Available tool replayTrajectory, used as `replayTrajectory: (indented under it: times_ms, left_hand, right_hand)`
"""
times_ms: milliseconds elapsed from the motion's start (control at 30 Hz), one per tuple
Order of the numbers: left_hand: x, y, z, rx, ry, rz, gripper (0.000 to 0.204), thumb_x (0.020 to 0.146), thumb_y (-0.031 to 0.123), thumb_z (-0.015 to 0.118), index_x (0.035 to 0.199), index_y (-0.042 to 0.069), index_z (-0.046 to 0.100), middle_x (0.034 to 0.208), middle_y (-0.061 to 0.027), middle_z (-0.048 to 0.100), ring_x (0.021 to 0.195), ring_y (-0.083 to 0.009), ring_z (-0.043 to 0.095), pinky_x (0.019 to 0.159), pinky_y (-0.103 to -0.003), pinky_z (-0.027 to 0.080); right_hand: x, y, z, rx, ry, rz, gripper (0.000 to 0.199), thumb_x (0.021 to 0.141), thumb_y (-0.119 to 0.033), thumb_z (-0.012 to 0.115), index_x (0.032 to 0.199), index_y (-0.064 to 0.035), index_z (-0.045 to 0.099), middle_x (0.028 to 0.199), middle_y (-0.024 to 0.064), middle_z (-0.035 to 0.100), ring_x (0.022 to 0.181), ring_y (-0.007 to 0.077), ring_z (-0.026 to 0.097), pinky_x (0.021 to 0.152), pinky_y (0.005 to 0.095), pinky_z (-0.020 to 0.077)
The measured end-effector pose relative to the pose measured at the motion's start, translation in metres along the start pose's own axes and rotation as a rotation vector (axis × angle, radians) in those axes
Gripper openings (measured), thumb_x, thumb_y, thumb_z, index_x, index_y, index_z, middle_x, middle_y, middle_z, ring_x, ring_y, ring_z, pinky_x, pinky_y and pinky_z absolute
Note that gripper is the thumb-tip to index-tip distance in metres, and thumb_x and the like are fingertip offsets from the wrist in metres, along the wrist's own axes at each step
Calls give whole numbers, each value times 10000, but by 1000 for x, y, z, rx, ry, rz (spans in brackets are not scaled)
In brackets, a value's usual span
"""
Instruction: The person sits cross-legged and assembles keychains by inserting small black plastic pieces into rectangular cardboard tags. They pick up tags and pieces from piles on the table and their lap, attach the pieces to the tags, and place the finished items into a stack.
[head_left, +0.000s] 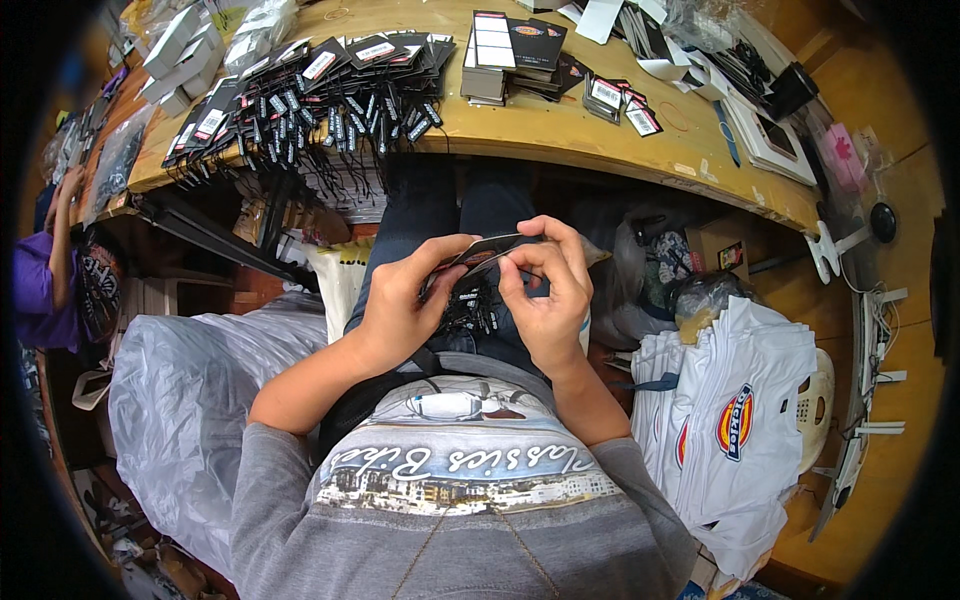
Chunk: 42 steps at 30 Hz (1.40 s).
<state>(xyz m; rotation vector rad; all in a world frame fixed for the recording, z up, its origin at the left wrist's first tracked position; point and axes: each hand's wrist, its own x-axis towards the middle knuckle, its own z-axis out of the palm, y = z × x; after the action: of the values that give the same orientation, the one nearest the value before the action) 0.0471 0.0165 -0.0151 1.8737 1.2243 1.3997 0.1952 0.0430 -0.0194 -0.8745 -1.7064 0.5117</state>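
Above my lap, both hands hold black card hang tags (492,243). My left hand (408,298) pinches their left side between thumb and fingers. At the right side, my right hand (550,296) is closed with thumb and forefinger at the lower card's edge, its other fingers curled above. The cards are tilted and look slightly apart; how many there are I cannot tell. A bunch of black tag strings (478,312) with small pale-lettered ends lies on my lap under the hands.
On the wooden table (580,135) ahead lie a large heap of strung black tags (340,85), a card stack (488,60) and barcode tags (606,97). Folded white T-shirts (720,400) are at right, a big plastic-wrapped bundle (200,400) at left. A person in purple (45,290) sits far left.
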Motion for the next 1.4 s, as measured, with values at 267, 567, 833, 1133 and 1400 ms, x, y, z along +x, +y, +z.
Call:
replayTrajectory:
  times_ms: [267,567,833,1133,1400]
  left_hand:
    - [-7,2,4,59,-63,-43,299,691,-88,520,978,-5,510,864,-164,574,737,-254,600,588,-264,465]
    - [6,0,-5,-476,94,-310,55,796,-56,445,844,-46,469,860,-139,580,824,-134,561,703,-202,435]
    - [4,5,-2,-517,57,-184,57,732,-57,537,789,-56,548,845,-117,601,749,-107,567,671,-201,455]
    - [3,13,-4,-155,46,-48,125,703,-80,528,814,-46,574,788,-119,606,677,-138,584,592,-202,444]
    - [14,-3,-13,-371,-146,-17,110,706,-41,547,812,-39,579,829,-94,577,757,-149,555,671,-231,438]
  right_hand:
    - [-2,7,6,46,49,4,109,652,45,585,724,3,515,939,117,522,575,127,518,466,211,403]
    - [-8,5,3,-104,132,-217,158,613,11,644,729,-27,544,871,95,472,556,136,502,474,233,403]
    - [-7,-3,5,-242,119,-369,154,606,-21,661,723,-38,563,704,63,525,558,168,514,489,246,405]
    - [-7,-3,5,-252,145,-348,159,598,8,648,720,-30,553,719,71,533,492,145,492,459,239,385]
    - [-2,-1,6,-220,81,-364,154,595,-2,642,714,-28,548,723,65,534,529,171,506,467,255,378]
